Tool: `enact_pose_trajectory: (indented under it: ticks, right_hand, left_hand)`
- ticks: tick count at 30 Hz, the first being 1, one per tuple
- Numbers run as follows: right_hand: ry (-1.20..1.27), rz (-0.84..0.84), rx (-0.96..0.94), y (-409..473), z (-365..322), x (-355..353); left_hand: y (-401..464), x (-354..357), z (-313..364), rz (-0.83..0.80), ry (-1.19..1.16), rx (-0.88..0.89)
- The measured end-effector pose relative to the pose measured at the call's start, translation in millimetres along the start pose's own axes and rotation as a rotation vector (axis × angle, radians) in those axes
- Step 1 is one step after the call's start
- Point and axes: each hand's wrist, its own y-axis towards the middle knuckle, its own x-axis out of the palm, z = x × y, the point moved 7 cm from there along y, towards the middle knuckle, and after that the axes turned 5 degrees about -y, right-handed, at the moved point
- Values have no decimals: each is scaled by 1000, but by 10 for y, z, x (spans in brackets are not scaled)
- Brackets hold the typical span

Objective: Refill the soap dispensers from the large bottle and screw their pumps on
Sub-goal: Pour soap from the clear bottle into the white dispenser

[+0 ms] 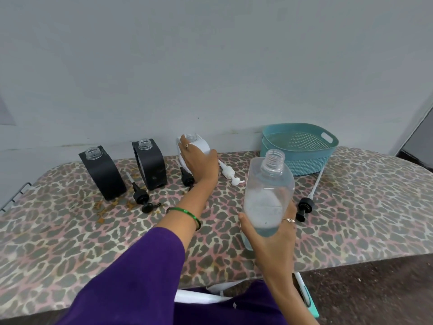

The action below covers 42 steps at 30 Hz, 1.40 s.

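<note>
Gripping the white dispenser (pixel 195 146), left hand (pixel 199 164), fingers curled on it; right hand (pixel 269 233), fingers wrapped around large clear bottle (pixel 267 195), uncapped, above bench (pixel 70 231)

A plain pale grey wall (pixel 210 66) rises behind a leopard-print covered table (pixel 70 231), dark floor (pixel 375 289) below.

Purple sleeve (pixel 140 266), green bangle (pixel 187 213) (2 rings)

Home setting: leopard-print padded board (pixel 70 231) against plain wall (pixel 210 55), teal plastic basket (pixel 302 158).
</note>
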Motion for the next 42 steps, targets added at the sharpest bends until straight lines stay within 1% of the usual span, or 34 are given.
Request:
enact_pose_trajectory:
  ticks: [5,10,15,19,22,25,30,36,42]
  right_hand:
    - [48,-4,-9,36,-63,-11]
    - [58,-5,-39,88,-83,-23]
    - [40,-4,-30,110,-63,-13]
    - [17,-15,-36,161,-41,-2]
    - [-10,-21,-59,197,-67,2]
    - [-51,-41,-109,235,-111,5]
    - [-290,-116,-272,289,-222,30]
    - [-591,-218,-454,388,-268,52]
    - [-775,-267,-656,491,-346,86]
  left_hand:
    - [-166,-196,287,-79,-135,83]
    - [-587,-623,544,-250,-49,229]
    - [-935,-1096,341,-451,-65,306]
    - [-1051,-1308,126,-526,-44,320]
    - [-1067,-1362,80,-524,-52,369]
    - [-1083,-1325,64,-546,-84,373]
    - [-1102,-1289,-92,-518,-87,356]
    - [-1123,-1283,-63,-498,-86,396]
    - [-1122,-1299,-4,-472,-51,446]
